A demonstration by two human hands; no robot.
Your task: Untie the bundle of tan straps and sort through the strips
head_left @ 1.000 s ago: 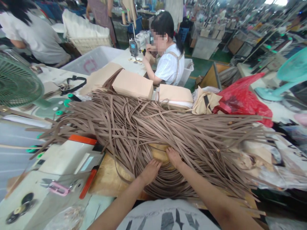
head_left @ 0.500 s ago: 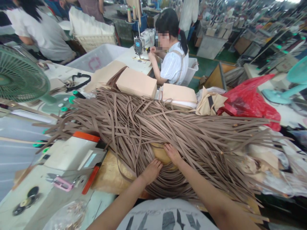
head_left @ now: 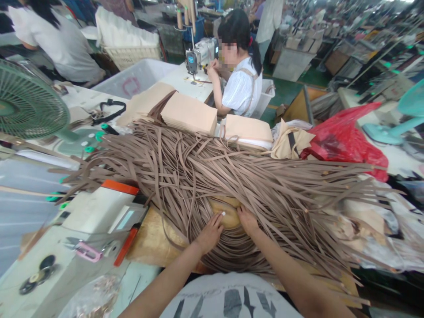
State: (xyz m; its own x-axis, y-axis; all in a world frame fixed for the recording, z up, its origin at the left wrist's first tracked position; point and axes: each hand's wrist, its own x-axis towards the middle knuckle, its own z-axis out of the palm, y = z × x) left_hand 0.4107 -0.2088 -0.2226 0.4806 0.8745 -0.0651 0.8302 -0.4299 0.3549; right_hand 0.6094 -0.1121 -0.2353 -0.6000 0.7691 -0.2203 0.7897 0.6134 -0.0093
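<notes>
A large heap of long, flat brown straps covers the work surface, the nearer ones curving in loops toward my body. My left hand lies on these loops, fingers stretched toward a bare yellowish-brown patch. A small white spot, which I cannot identify, shows at one of its fingertips. On the other side of the patch, my right hand has curled fingers at the edge of the straps. One thin strap arcs across the patch to those fingers, and they appear closed on it. Their tips are partly hidden.
A white machine with orange trim, pink-handled scissors and a green fan are at left. Stacked beige sheets stand behind the straps. A red plastic bag lies at right. Beyond, a co-worker sits at a sewing machine.
My right hand has shifted right and slightly toward me, its fingers now more curled. My left hand has turned slightly, baring the white spot. More of the yellowish-brown patch shows.
</notes>
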